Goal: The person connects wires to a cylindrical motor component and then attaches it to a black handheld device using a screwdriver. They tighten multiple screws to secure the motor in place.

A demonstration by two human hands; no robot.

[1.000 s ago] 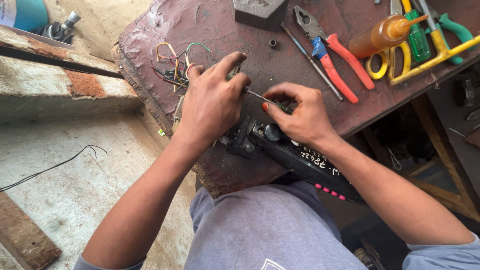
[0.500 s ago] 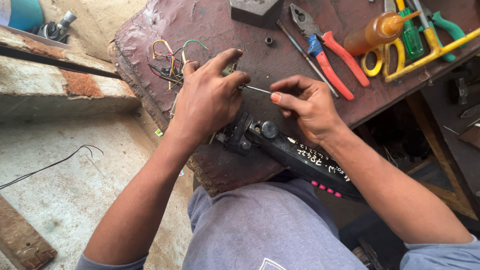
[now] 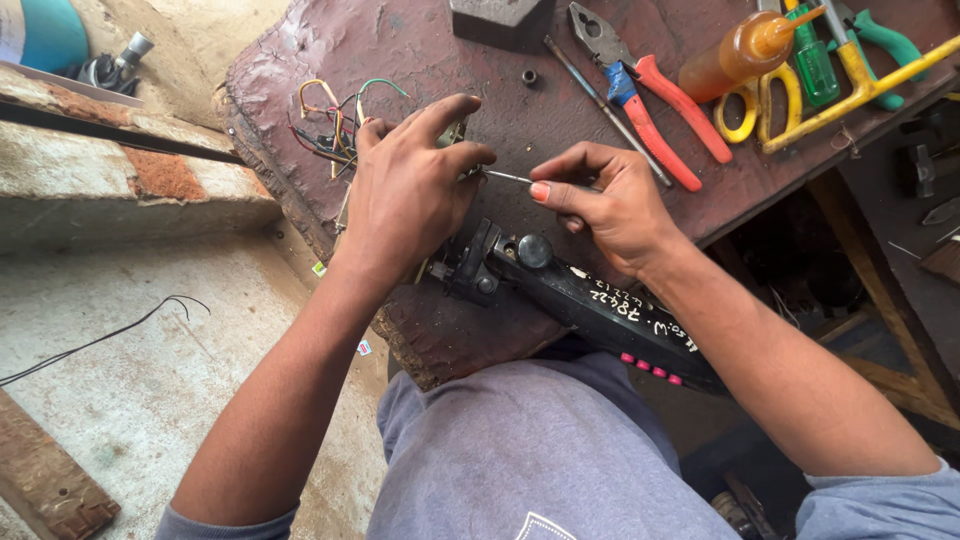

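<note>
Thin metal probe (image 3: 508, 178) pinched in right hand (image 3: 605, 205), now level; left hand (image 3: 405, 190) still clasping hidden part.

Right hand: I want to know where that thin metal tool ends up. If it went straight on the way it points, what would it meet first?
Probably the left hand: the right hand aims its thin tool at those fingertips; the part held there is hidden.

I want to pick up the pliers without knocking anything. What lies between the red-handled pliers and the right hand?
In the head view, a thin dark metal rod lies between the red-handled pliers and the right hand; otherwise bare tabletop.
</note>
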